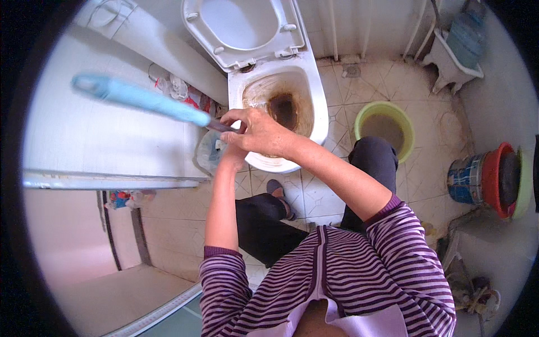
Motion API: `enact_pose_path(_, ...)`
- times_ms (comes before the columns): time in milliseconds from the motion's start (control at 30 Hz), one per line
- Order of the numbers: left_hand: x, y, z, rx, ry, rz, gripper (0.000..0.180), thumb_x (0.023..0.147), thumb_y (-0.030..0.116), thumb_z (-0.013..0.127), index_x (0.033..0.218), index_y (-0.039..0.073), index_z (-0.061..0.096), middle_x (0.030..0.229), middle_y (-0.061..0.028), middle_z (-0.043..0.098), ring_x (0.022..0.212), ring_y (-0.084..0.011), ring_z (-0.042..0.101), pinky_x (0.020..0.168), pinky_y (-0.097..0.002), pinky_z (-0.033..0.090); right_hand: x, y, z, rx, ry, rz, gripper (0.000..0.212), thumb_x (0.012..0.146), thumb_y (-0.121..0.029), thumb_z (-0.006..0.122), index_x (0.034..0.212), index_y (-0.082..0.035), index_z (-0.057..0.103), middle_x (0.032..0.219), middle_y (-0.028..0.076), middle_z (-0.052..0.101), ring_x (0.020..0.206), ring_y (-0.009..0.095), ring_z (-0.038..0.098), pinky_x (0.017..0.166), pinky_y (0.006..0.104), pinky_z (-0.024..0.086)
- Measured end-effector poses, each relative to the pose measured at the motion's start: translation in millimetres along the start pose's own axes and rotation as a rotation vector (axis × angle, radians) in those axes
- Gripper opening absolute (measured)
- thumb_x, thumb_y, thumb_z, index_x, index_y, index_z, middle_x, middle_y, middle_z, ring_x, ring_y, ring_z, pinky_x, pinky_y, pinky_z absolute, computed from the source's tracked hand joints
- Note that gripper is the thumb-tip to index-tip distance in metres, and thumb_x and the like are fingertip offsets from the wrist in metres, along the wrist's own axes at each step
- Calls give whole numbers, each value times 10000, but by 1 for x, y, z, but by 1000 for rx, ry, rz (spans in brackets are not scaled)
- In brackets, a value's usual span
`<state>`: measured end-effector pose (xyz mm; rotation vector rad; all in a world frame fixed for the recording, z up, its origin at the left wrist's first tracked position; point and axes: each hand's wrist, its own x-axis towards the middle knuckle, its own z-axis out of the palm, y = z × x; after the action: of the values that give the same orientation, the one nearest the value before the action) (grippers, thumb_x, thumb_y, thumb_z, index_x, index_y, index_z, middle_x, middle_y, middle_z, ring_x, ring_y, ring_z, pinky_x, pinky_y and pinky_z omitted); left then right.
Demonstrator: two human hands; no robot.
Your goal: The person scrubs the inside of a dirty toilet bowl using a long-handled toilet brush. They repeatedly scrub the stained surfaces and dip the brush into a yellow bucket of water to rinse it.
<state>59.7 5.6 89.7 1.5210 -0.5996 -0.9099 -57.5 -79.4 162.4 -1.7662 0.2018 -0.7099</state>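
Observation:
A long light-blue handle (151, 104) with a dark shaft slants up to the left; the tool's other end is hidden, so its kind does not show. My right hand (259, 133) is closed, thumb and fingers round the dark shaft just below the blue grip. Right below it is my left hand (234, 157), its fingers mostly covered by the right one, so I cannot see what they do. Both hands are over the front left rim of a white toilet bowl (321, 106). Brown stains coat the bowl's inside. Its seat and lid (244, 28) stand raised behind.
On the tiled floor to the right stands a green basin (409, 147) holding murky water. Further right are a blue patterned bucket (466, 178) and a red basin (493, 182). A white stool (449, 64) bears a blue water jug (467, 36). A plastic bag (206, 153) lies left of the toilet.

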Motion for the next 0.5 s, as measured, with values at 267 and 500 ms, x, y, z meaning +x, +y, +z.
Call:
enact_pose_path(267, 10, 0, -33, 135, 33, -41, 415, 938, 335, 526, 613, 85, 458, 595, 20, 416, 602, -98, 391, 621, -252, 333, -39, 85, 26, -212, -47, 182, 443, 701, 4, 507, 1140, 57, 482, 1126, 269, 534, 1000, 396, 558, 858, 443, 463)
enact_pose_path(500, -20, 3, -7, 127, 202, -45, 381, 945, 306, 516, 669, 44, 507, 657, -1, 488, 668, -106, 430, 665, -254, 347, -60, 102, 79, -177, 92, 239, 539, 680, 20, 552, 1190, 89, 393, 1227, 300, 433, 981, 424, 562, 834, 439, 486)
